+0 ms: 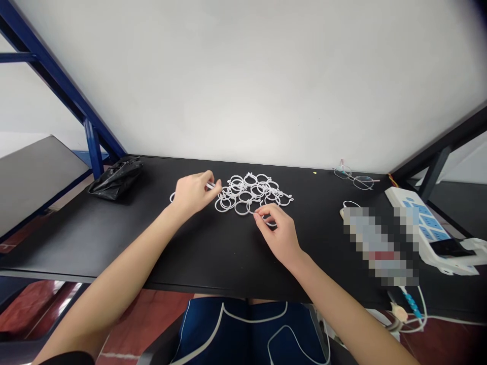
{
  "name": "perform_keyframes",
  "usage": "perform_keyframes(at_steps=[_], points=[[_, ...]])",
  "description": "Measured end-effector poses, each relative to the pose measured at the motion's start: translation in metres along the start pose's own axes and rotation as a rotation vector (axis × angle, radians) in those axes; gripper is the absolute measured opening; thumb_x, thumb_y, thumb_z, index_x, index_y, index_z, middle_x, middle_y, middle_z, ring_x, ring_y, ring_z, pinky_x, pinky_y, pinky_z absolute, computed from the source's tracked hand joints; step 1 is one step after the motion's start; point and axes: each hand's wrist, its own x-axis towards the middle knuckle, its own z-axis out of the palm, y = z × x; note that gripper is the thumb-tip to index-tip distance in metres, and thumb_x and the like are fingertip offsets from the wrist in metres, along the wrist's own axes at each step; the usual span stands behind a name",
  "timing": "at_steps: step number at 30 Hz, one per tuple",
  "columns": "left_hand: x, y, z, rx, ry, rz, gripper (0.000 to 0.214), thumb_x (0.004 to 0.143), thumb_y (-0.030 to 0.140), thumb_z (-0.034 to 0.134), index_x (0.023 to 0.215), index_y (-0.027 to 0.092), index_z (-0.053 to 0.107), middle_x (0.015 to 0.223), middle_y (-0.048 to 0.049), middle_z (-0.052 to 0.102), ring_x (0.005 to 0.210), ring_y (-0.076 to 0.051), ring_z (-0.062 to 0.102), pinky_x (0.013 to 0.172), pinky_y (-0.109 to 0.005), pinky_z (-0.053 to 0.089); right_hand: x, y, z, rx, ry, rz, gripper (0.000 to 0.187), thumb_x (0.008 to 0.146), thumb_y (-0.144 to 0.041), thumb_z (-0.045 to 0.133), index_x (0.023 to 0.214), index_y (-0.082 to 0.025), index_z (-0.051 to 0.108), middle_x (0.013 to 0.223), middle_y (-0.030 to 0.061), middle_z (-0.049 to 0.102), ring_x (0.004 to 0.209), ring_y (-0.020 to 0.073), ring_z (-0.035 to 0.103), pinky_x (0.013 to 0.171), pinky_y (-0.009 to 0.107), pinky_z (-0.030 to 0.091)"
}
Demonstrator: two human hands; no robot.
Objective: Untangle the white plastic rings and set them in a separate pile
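A loose heap of several white plastic rings lies in the middle of a black table. My left hand is at the heap's left edge, its fingers pinched on a white ring whose far arc shows by my wrist. My right hand rests at the heap's near right side, thumb and forefinger pinched on another white ring that lies partly under the fingers.
A crumpled black plastic bag sits at the table's back left. A pair of glasses lies at the back right. A white and blue power strip with cables is at the right edge. Blue metal frame at left.
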Motion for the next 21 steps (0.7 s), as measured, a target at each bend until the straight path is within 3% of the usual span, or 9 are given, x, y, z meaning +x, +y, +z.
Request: perform_keyframes(at_steps=[3, 8, 21], points=[[0.004, -0.008, -0.005, 0.141, -0.021, -0.086, 0.038, 0.092, 0.048, 0.041, 0.083, 0.019, 0.064, 0.082, -0.0067, 0.072, 0.082, -0.023, 0.065, 0.061, -0.028, 0.039, 0.001, 0.005, 0.0, -0.103, -0.009, -0.056, 0.01, 0.088, -0.017, 0.057, 0.079, -0.023, 0.057, 0.097, 0.007, 0.068, 0.095, 0.0238, 0.062, 0.085, 0.04, 0.05], [0.003, -0.019, -0.001, 0.305, -0.142, -0.076, 0.051, 0.093, 0.057, 0.038, 0.088, 0.016, 0.068, 0.09, -0.0138, 0.071, 0.097, -0.031, 0.06, 0.071, -0.034, 0.044, 0.001, 0.01, 0.0, -0.22, -0.058, -0.008, 0.012, 0.081, -0.011, 0.06, 0.08, -0.022, 0.057, 0.103, 0.0074, 0.068, 0.1, 0.0277, 0.061, 0.09, 0.047, 0.047], [0.002, -0.019, 0.006, 0.419, -0.346, -0.118, 0.052, 0.094, 0.053, 0.038, 0.099, 0.01, 0.068, 0.103, -0.0185, 0.068, 0.104, -0.034, 0.059, 0.077, -0.038, 0.047, -0.001, 0.014, 0.0, -0.147, -0.116, 0.093, 0.019, 0.079, -0.004, 0.051, 0.08, -0.022, 0.056, 0.104, 0.0065, 0.066, 0.102, 0.0254, 0.06, 0.08, 0.04, 0.052]])
